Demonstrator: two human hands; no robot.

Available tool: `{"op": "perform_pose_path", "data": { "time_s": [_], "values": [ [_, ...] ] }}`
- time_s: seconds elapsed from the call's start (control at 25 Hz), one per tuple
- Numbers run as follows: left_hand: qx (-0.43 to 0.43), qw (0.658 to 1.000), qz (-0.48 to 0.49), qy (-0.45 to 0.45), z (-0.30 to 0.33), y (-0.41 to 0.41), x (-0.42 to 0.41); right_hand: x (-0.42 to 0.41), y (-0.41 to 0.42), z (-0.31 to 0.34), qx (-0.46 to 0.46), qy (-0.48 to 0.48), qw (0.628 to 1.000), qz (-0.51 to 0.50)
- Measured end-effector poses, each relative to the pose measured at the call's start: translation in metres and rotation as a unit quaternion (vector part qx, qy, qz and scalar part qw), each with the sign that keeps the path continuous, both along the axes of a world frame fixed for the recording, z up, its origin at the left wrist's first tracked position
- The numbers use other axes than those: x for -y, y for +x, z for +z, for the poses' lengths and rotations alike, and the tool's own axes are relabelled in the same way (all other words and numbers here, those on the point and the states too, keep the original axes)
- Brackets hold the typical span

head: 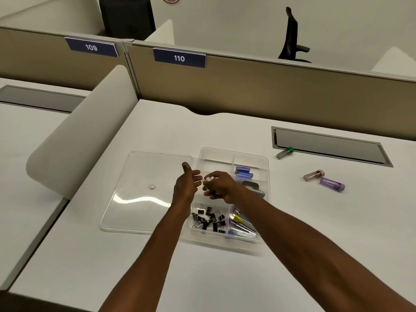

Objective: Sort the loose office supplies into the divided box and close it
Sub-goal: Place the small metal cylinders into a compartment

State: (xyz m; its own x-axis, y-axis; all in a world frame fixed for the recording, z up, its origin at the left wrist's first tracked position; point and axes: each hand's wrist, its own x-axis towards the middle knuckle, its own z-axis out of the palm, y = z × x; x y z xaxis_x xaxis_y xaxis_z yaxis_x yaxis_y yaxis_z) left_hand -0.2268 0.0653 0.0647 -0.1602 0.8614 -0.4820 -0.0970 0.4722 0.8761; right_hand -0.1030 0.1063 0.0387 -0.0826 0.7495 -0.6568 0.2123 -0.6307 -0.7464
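a person sorts office supplies at a white desk (292,221), both hands meeting above the middle of a clear divided box (263,242) that sits near the desk's centre. the right hand (221,186) is curled, its fingertips pinching small white pieces too tiny to name, while the left hand (186,184) is spread with thumb raised and palm turned toward them, touching or nearly touching the right; the step in hand looks like passing or dropping these bits into a compartment. the box's near-left cell already holds a tangle of black binder clips (209,219), glossy and angular; the near-right cell holds slim pens or markers (242,225), one with a yellow part; blue flat packets (243,172) lie in a far-right cell, and a grey rounded tool (255,188) shows behind the right wrist. the transparent lid (139,199), smooth and rounded at the corners, lies flat just left of the box, touching it, with a small pale disc (152,186) resting on it. toward the desk's right edge three small translucent tubes remain loose: one green-capped (285,152) beside a recessed metal tray (328,146), one pinkish (314,175), one purple (332,184). the job appears partly done; next calls for a reach rightward for the tubes, then clearing and fitting the lid.
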Motion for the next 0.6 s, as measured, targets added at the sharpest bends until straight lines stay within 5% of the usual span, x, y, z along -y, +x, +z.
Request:
{"op": "perform_pose_path", "data": {
  "time_s": [0.32, 0.6],
  "values": [
    [0.039, 0.999, 0.027, 0.012, -0.021, -0.003, 0.002, -0.008, -0.011, -0.008, 0.167, 0.1, 0.965, 0.177],
    [0.045, 0.998, 0.047, 0.019, -0.03, -0.005, 0.001, -0.011, -0.008, -0.016, 0.225, 0.154, 0.946, 0.173]
  ]
}}
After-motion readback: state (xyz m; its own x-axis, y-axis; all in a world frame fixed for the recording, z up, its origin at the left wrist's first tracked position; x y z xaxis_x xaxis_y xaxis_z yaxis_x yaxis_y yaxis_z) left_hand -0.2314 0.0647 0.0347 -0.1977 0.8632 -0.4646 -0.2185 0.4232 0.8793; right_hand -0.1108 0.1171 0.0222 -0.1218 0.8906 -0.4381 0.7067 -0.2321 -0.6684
